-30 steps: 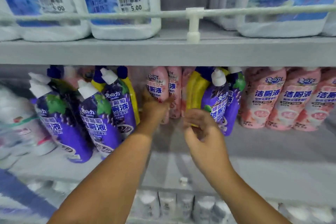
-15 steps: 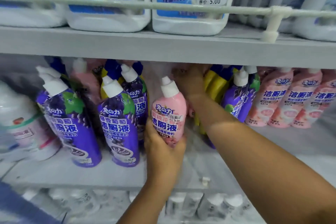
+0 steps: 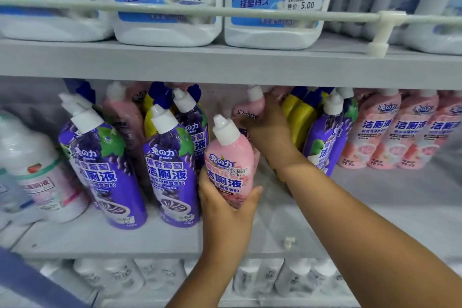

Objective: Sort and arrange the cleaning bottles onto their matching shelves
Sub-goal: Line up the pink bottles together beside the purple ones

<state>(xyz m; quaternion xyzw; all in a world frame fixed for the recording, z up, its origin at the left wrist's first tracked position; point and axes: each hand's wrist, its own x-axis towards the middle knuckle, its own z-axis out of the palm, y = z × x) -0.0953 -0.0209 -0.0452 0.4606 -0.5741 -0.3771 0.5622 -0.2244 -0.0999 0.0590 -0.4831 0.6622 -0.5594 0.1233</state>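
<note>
While my left hand (image 3: 225,204) grips a pink bottle (image 3: 228,161) at centre frame, my right hand (image 3: 268,127) holds another pink bottle (image 3: 251,107) behind it, pulling misplaced ones from the purple bottles (image 3: 170,172).

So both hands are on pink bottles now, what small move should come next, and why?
Probably the right hand pulls its pink bottle forward, out from between the purple bottles and yellow bottles; the matching pink row stands further right.

Upright pink white-capped bottle (image 3: 228,165), shelf-front.
</note>
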